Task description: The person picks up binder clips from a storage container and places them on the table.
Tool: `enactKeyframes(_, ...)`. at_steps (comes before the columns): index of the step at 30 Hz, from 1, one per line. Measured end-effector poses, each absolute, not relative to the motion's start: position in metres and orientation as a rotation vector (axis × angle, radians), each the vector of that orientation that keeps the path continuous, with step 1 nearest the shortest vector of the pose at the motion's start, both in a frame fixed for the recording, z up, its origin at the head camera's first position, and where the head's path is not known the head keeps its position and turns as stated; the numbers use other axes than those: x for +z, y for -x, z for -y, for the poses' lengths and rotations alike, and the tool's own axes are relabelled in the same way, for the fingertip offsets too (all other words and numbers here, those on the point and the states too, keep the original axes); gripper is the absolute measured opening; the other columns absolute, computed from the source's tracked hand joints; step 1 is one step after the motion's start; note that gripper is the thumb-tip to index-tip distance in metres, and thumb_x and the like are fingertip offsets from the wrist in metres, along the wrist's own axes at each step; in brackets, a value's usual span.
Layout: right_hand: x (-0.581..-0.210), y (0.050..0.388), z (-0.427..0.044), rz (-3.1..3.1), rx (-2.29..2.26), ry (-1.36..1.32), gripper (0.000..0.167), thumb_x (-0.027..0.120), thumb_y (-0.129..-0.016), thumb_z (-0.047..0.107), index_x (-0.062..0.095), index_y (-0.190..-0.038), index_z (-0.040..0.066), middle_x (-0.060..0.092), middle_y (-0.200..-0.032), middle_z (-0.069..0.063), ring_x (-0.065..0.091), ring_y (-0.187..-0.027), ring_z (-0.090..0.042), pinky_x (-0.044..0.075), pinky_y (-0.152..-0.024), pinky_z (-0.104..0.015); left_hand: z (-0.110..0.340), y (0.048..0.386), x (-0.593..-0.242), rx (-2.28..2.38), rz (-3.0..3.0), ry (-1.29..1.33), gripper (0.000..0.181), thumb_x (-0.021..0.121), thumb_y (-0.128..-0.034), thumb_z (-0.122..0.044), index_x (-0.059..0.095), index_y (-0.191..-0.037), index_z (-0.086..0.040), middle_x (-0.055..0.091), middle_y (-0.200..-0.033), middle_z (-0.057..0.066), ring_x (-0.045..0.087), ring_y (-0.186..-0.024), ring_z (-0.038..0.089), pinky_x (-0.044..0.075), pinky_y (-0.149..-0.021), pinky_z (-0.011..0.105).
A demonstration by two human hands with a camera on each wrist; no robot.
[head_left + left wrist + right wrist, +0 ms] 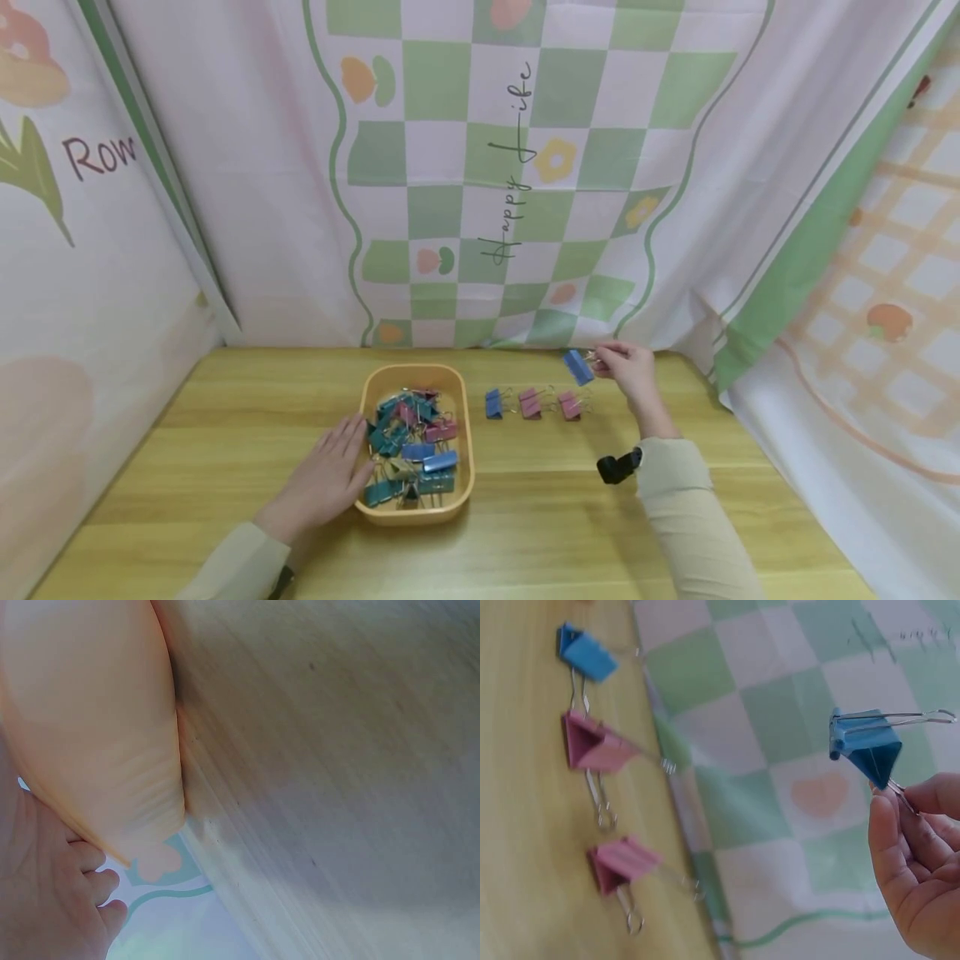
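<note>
I observe one wood-grain surface (540, 533) bearing one yellow tray (469, 433); contained clips (416, 452) overlap, count indeterminate. Left hand (326, 471): fingers extended against the tray's side. Right hand (628, 367): pinching one blue binder clip (578, 367) by its handle, raised near a row: one blue clip (493, 404), two pink clips (530, 405).

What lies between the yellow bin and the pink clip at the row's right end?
In the head view, a blue clip and then the middle pink clip lie between the yellow bin and the end pink clip.
</note>
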State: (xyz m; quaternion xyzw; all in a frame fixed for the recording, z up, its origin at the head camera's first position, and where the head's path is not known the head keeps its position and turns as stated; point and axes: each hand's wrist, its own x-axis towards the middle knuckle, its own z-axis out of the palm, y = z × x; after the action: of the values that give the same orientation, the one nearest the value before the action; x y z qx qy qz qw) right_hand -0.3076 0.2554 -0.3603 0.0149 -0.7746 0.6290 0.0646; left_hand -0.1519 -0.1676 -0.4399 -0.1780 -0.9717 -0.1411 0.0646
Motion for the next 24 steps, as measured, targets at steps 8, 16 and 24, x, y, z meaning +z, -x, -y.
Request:
enactKeyframes(8, -0.378, 0.317, -0.281, 2.293, 1.942, 0.082, 0.037, 0.050, -0.092, 0.000, 0.043, -0.120, -0.022, 0.063, -0.073, -0.001, 0.061, -0.062, -0.003, 0.053, -0.065, -0.019, 0.167, 0.151, -0.439, -0.419, 2.935, 0.543, 0.061, 0.041, -0.0978, -0.031, 0.025, -0.139, 0.012, 0.020, -0.146, 0.025, 0.016, -0.134, 0.038, 0.016, -0.108, 0.049)
enactKeyframes(16, -0.394, 0.318, -0.296, 2.266, 2.017, 0.245, 0.038, 0.049, -0.091, -0.001, 0.041, -0.123, -0.021, 0.063, -0.072, -0.003, 0.060, -0.060, -0.005, 0.053, -0.064, -0.019, 0.167, 0.151, -0.440, -0.415, 2.938, 0.543, 0.061, 0.040, -0.0981, -0.031, 0.025, -0.139, 0.011, 0.020, -0.146, 0.025, 0.015, -0.134, 0.038, 0.016, -0.108, 0.048)
enactKeyframes(24, -0.412, 0.321, -0.308, 2.302, 2.030, 0.318, 0.041, 0.047, -0.093, 0.001, 0.037, -0.127, -0.020, 0.063, -0.080, -0.009, 0.061, -0.061, -0.005, 0.053, -0.068, -0.020, 0.168, 0.151, -0.440, -0.427, 2.931, 0.539, 0.060, 0.041, -0.0978, -0.030, 0.025, -0.139, 0.011, 0.021, -0.146, 0.026, 0.017, -0.134, 0.039, 0.017, -0.108, 0.050)
